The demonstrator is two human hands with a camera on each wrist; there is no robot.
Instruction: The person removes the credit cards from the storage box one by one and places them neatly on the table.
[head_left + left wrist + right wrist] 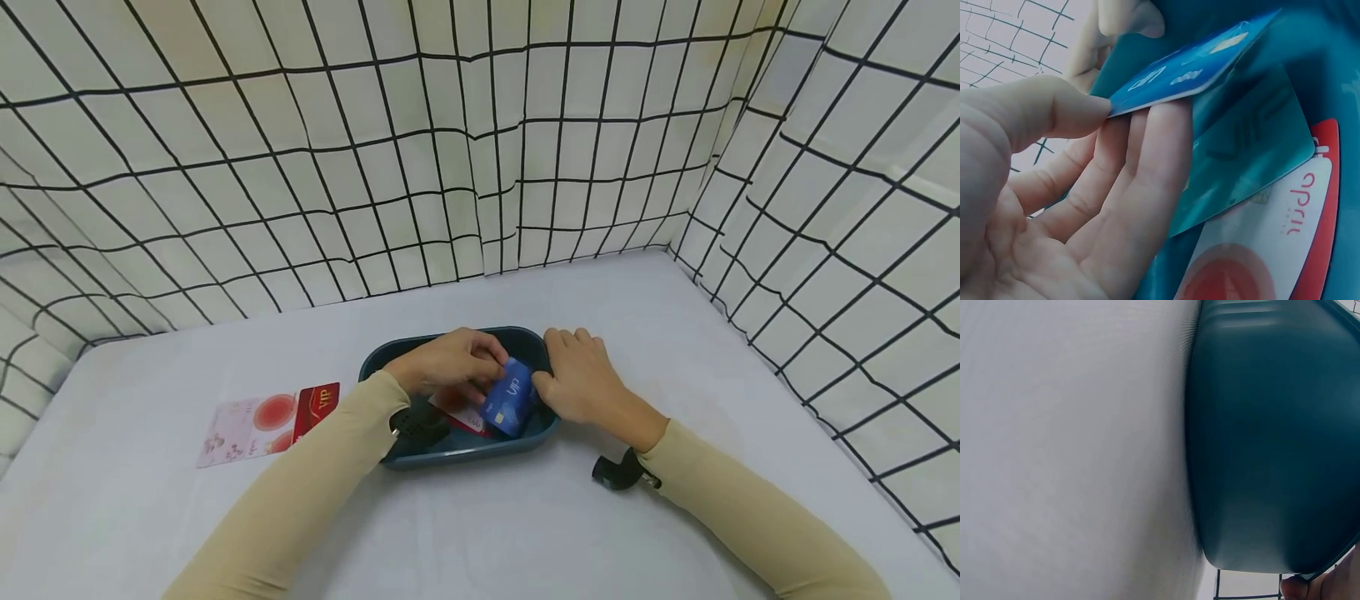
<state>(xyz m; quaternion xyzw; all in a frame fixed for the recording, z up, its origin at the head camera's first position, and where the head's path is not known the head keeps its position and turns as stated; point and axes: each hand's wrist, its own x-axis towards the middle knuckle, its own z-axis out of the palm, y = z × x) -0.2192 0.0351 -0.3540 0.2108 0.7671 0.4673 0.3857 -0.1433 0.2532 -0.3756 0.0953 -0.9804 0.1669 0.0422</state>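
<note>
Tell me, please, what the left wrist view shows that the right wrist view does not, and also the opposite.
Only the left wrist view shows the left hand pinching a blue card, and, in the tray, a teal card, a white card and the edge of a red card.

Only the right wrist view shows the white tabletop and the tray's outer side.

Both show part of the tray, part of the right hand and dark grid lines.

a white tabletop (465,533) carries a dark teal tray (468,455) and, left of it, pink, white and red cards (273,412).
</note>
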